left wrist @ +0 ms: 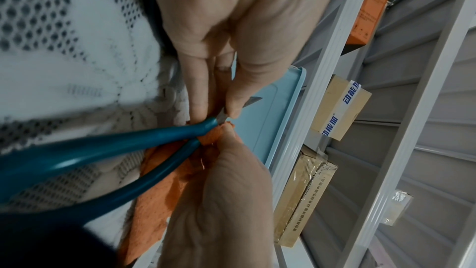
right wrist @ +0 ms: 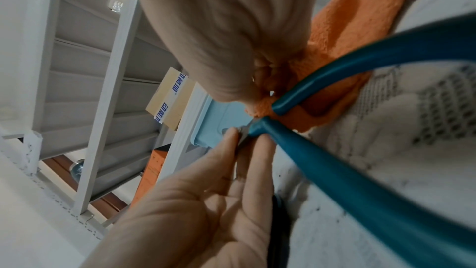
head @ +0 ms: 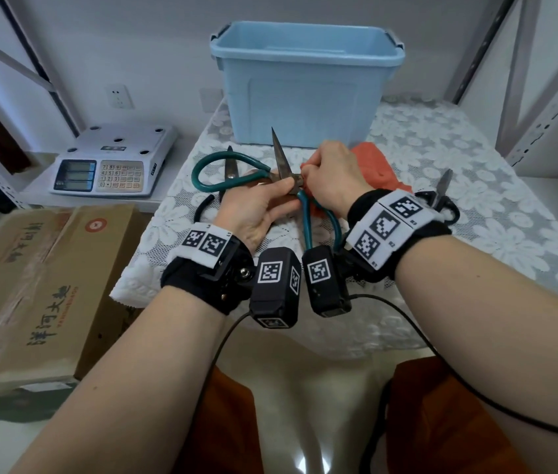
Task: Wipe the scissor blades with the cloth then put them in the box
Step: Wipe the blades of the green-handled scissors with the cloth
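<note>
Right hand: my right hand (head: 334,177) pinches the cloth (head: 375,165) against the scissors (head: 282,159) near the pivot, fingers curled round the orange fabric.
Left hand: my left hand (head: 253,206) pinches the blade base between thumb and fingers, just beside the right hand.
Scissors: teal handles, dark blades pointing up and away toward the box (head: 305,83); one loop lies left over the tablecloth (head: 476,165), the other runs back toward my wrists.
Cloth: its loose part trails right behind my right hand, resting on the tablecloth.
Box: light blue, open top, at the far edge of the table, just behind the blade tip.
Other scissors: a dark pair (head: 231,165) lies left, partly under the teal loop; a black-handled pair (head: 441,196) lies right of my right wrist.
Writing: the carton (head: 41,285) at left carries Chinese characters, blurred; the scale (head: 113,162) shows a number keypad; the wrist views show a taped carton (left wrist: 340,107) with blue characters.
Room: bare lace stretches right of the box; shelf posts stand at both sides.
</note>
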